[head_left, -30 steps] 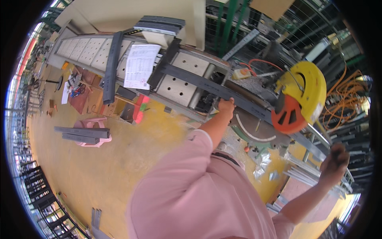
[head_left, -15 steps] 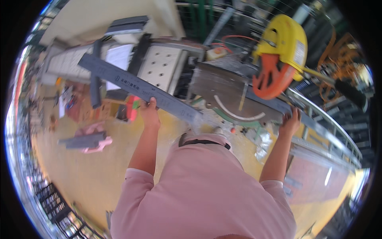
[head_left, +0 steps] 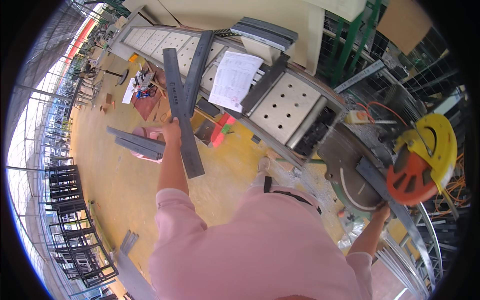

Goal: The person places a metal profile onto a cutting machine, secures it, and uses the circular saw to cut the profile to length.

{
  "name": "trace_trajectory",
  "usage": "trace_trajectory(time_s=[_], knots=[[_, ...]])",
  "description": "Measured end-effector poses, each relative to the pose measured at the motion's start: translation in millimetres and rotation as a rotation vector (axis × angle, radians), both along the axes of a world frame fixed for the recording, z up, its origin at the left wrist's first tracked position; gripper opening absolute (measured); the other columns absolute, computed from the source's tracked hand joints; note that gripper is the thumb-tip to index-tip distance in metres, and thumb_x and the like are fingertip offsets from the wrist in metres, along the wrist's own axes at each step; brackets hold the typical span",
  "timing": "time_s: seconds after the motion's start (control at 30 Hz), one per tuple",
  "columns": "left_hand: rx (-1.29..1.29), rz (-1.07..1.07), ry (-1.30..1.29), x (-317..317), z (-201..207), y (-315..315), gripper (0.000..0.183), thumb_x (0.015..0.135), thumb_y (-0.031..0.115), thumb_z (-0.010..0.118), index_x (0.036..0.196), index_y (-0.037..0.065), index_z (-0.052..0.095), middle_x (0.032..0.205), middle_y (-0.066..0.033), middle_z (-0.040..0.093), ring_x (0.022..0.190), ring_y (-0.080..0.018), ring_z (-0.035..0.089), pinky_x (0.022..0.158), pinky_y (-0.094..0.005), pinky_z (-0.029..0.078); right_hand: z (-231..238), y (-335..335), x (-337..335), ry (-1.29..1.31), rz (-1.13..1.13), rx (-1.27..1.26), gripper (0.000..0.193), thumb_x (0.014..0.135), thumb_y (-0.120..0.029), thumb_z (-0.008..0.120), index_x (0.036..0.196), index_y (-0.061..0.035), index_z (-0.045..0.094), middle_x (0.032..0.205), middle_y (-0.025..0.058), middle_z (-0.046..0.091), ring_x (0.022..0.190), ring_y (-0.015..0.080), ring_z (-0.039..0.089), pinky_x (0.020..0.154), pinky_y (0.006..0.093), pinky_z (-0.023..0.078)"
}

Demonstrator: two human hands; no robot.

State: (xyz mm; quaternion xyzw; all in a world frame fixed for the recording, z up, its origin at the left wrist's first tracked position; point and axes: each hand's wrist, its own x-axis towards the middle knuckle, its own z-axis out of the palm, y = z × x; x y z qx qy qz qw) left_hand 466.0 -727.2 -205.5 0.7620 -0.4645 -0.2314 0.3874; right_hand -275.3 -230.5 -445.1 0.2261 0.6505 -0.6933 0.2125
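Note:
My left hand (head_left: 171,132) is closed around the middle of a flat grey metal profile (head_left: 184,120), held out to the left above the yellow floor. Print runs along its face, and its far end points toward the bench. My right hand (head_left: 381,212) grips another long grey profile (head_left: 376,181) lying across the round table of a cut-off saw (head_left: 345,172). The saw's yellow guard and orange blade cover (head_left: 412,177) stand just beyond that hand. Some of the right fingers are hidden behind the profile.
A roller bench (head_left: 282,105) with perforated plates carries printed paper sheets (head_left: 235,80), a dark profile (head_left: 200,70) and stacked grey profiles (head_left: 265,32). More grey profiles (head_left: 137,142) rest on a pink support at left. Dark frames (head_left: 75,225) stand far left; offcuts litter the floor.
My view has turned left. My left hand has carried its profile away from the saw to the left, where it now points more toward the bench. My right hand stays on its profile.

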Motion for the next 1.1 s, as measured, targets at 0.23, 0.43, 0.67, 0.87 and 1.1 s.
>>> trace_trajectory(time_s=[0.23,0.43,0.67,0.87,1.1], knots=[[0.201,-0.073,-0.348,45.9,-33.2,-201.4,0.04,0.094,0.029,0.049,0.118,-0.001,0.061,0.106,-0.0234,0.066,0.104,-0.039,0.061,0.087,-0.0426,0.046,22.8,-144.4,120.0,-0.077,0.071,0.0,0.01,0.095,-0.014,0.054,0.099,-0.0064,0.059,0.082,0.0066,0.063,0.064,0.0137,0.056,0.048,0.0239,0.044],[0.015,-0.202,-0.254,61.1,-61.0,-298.7,0.03,0.089,0.024,0.057,0.106,0.001,0.062,0.104,-0.0244,0.065,0.101,-0.0401,0.06,0.088,-0.0446,0.046,28.8,-239.2,189.8,-0.167,0.195,0.052,0.011,0.095,-0.016,0.057,0.1,-0.0069,0.058,0.083,0.0078,0.065,0.063,0.0145,0.057,0.049,0.0247,0.046],[0.017,-0.182,-0.571,-1.7,-72.2,-313.1,0.03,0.079,0.022,0.074,0.105,0.012,0.063,0.114,-0.0164,0.051,0.106,-0.0367,0.054,0.089,-0.0468,0.046,28.5,-279.0,224.0,-0.16,0.201,0.034,0.017,0.094,-0.022,0.06,0.098,-0.0049,0.059,0.083,0.0088,0.067,0.065,0.0148,0.06,0.05,0.0246,0.048],[0.061,-0.107,-0.742,-12.5,-113.8,-305.7,0.032,0.079,0.023,0.073,0.108,0.014,0.063,0.116,-0.0131,0.051,0.113,-0.032,0.05,0.092,-0.0473,0.042,31.7,-277.4,221.7,-0.23,0.139,-0.016,0.014,0.097,-0.021,0.056,0.099,-0.007,0.059,0.084,0.0074,0.066,0.066,0.0143,0.06,0.051,0.0245,0.049],[0.062,-0.155,-0.885,-29.2,-124.8,-291.2,0.041,0.076,0.027,0.072,0.112,0.011,0.061,0.127,-0.0142,0.049,0.122,-0.0338,0.045,0.096,-0.0522,0.037,18.5,-277.3,216.6,-0.196,-0.059,-0.053,0.012,0.097,-0.016,0.053,0.095,-0.0045,0.056,0.086,0.0085,0.064,0.071,0.0183,0.063,0.053,0.0259,0.052]])
